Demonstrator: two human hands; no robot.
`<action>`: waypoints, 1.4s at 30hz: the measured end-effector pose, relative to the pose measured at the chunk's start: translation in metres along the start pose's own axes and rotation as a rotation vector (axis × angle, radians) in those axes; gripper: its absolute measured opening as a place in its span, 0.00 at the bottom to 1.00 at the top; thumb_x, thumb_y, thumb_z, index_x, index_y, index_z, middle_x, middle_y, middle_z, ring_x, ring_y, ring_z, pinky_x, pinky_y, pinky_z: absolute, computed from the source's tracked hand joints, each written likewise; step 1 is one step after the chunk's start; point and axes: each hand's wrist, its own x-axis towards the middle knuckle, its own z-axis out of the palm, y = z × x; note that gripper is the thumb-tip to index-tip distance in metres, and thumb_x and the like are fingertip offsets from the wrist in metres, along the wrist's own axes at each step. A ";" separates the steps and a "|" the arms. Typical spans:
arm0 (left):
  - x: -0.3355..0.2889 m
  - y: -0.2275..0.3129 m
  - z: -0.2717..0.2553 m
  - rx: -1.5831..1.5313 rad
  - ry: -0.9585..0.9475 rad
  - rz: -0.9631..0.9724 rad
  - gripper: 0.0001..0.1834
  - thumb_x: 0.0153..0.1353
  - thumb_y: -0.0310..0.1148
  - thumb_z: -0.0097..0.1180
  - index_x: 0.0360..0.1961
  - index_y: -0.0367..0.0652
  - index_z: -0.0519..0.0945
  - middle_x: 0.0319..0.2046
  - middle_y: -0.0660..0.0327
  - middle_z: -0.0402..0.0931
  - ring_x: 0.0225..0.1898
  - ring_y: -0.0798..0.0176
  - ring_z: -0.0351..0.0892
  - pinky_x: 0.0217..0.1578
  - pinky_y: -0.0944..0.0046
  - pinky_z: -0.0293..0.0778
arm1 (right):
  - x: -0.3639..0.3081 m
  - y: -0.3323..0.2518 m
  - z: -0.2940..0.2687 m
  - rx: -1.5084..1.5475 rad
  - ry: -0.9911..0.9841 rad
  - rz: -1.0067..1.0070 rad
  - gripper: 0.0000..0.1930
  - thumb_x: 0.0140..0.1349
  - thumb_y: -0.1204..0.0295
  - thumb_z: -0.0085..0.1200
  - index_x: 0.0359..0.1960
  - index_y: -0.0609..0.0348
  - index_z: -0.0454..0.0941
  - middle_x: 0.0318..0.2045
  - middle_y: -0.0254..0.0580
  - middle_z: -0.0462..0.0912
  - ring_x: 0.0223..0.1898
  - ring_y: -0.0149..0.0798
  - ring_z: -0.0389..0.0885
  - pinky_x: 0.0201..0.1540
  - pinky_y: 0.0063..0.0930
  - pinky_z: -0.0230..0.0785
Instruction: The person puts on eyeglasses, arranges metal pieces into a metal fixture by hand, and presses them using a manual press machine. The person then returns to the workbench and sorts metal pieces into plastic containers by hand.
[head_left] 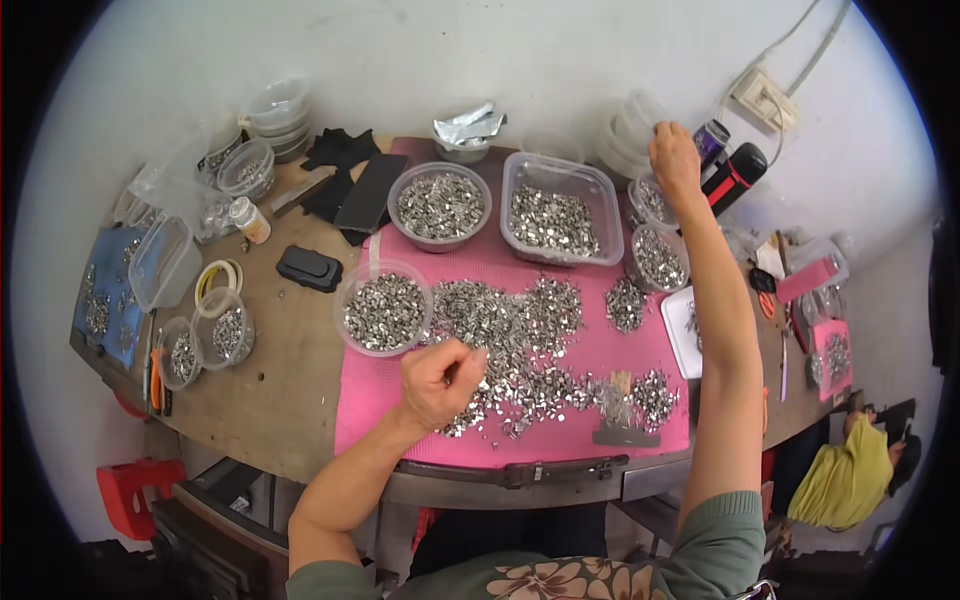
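Note:
My left hand [440,382] is closed in a loose fist over the pile of small shiny metal pieces [510,325] on the pink mat [385,425]. Whatever its fingers hold, if anything, is hidden. My right arm reaches to the far right, where the fingers of my right hand [676,160] are closed at the rim of a tilted clear plastic tub [640,115]. That tub leans above other stacked tubs [620,150]. Beside my left hand stands a round tub of metal pieces [385,308]. Below my right hand are two small filled tubs, one of them [660,258] nearer.
A round filled bowl [440,205] and a square filled container [562,210] stand at the back. A red-and-black thermos [735,178] and a can [711,143] flank my right hand. A white tray [682,335] lies under my right forearm. Another person [845,480] sits at right.

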 end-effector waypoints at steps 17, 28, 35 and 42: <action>-0.007 -0.009 0.003 0.012 0.014 -0.031 0.15 0.63 0.25 0.61 0.20 0.36 0.74 0.11 0.63 0.68 0.15 0.76 0.65 0.16 0.67 0.60 | -0.011 -0.001 -0.031 0.267 0.109 0.045 0.05 0.64 0.71 0.57 0.37 0.59 0.80 0.35 0.50 0.81 0.38 0.57 0.83 0.41 0.48 0.76; -0.009 -0.002 -0.001 0.020 -0.027 -0.001 0.16 0.63 0.26 0.62 0.19 0.38 0.73 0.11 0.63 0.67 0.13 0.74 0.64 0.15 0.67 0.60 | -0.008 -0.017 -0.013 0.340 -0.142 0.174 0.07 0.59 0.69 0.61 0.32 0.60 0.81 0.34 0.54 0.84 0.39 0.59 0.84 0.41 0.50 0.76; -0.006 0.004 0.008 -0.001 -0.059 0.041 0.13 0.63 0.28 0.63 0.22 0.39 0.76 0.15 0.59 0.71 0.14 0.67 0.70 0.17 0.62 0.65 | -0.015 0.036 -0.003 0.163 0.055 0.154 0.07 0.63 0.69 0.52 0.35 0.60 0.76 0.30 0.58 0.82 0.33 0.62 0.82 0.36 0.54 0.72; -0.008 0.001 0.010 0.024 -0.090 0.091 0.14 0.64 0.31 0.63 0.22 0.39 0.75 0.15 0.55 0.74 0.14 0.59 0.75 0.16 0.59 0.67 | -0.006 0.020 -0.027 0.339 0.237 0.230 0.07 0.65 0.72 0.61 0.39 0.60 0.77 0.31 0.43 0.80 0.28 0.38 0.78 0.34 0.34 0.72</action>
